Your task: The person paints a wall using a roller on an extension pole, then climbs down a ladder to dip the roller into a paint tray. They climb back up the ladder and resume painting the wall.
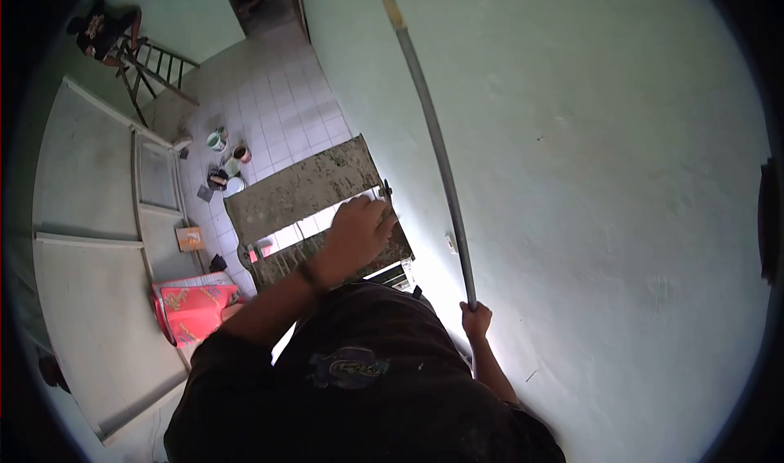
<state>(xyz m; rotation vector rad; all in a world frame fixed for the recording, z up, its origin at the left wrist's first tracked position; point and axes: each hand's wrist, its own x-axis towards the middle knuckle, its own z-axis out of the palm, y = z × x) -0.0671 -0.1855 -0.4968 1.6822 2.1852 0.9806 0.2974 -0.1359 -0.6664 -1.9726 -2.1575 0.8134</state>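
My right hand [476, 320] is closed around the lower end of a long grey pole [441, 153]. The pole slants up in front of the pale green wall [588, 177], and its yellowish upper part [392, 6] runs out of the top of the view. My left hand [357, 233] is held over a worn, stained plank platform [302, 185], back of the hand up. Its fingers are loosely bent, with a gap beside the thumb and no object visible in them. A small dark metal piece [385, 189] shows just beyond it at the platform's edge.
Paint buckets [216, 142] stand on the tiled floor [278, 87] below. Another person [102, 34] sits on a wooden ladder [159, 67] at the far left. A framed white partition [90, 169], a red patterned item [194, 308] and an orange box [189, 238] are on the left.
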